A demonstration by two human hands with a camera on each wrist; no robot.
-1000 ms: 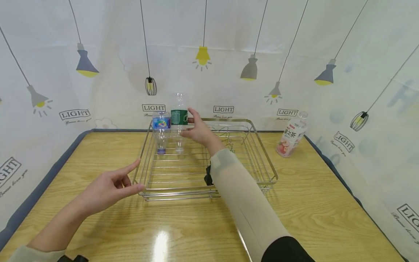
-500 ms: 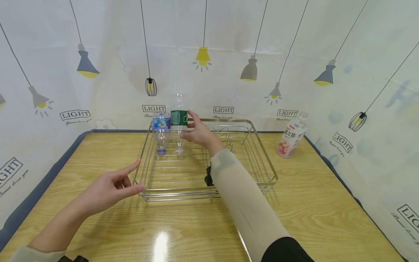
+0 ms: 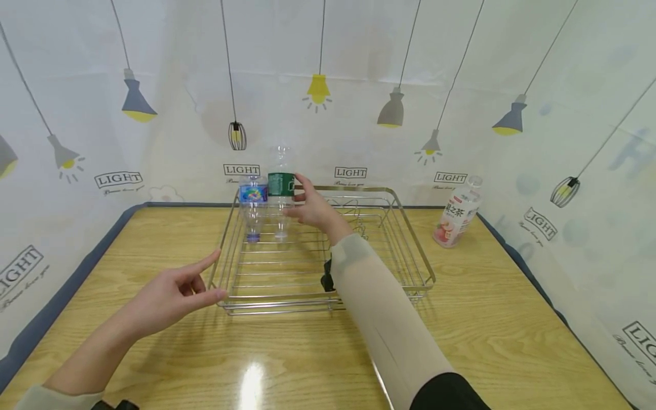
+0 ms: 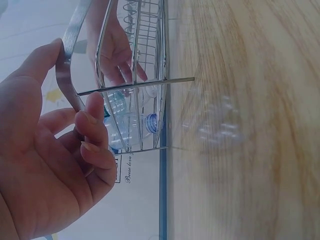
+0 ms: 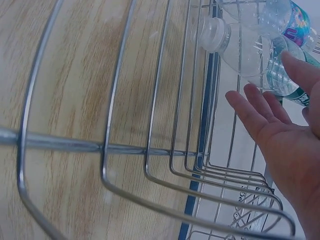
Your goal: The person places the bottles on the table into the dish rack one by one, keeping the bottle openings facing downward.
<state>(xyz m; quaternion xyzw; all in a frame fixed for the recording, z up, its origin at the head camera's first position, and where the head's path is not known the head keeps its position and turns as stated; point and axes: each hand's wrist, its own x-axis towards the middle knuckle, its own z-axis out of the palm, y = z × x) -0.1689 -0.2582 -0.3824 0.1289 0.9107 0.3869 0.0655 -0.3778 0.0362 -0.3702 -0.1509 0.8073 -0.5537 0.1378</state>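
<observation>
My right hand (image 3: 316,208) is at the right side of a clear plastic bottle (image 3: 281,185) with a green label, thumb and fingers about its label and middle. Neck down, this bottle stands inside a metal wire rack (image 3: 271,296). To its left, another clear bottle (image 3: 253,196) with a blue label also points its purple-blue cap (image 4: 152,122) downward. My left hand (image 3: 171,296) holds the rack's front left corner between thumb and fingers, with the flat metal rim (image 4: 64,72) running between them in the left wrist view. Part of the right fingertips is hidden by the green-labelled bottle in the head view.
A pink and white labelled tea bottle (image 3: 458,212) stands upright on the wooden table (image 3: 287,359), right of the rack. Wavy wire dividers (image 3: 356,216) sit in the rack's right part. Behind the table is a wall covering (image 3: 348,131) printed with lamps.
</observation>
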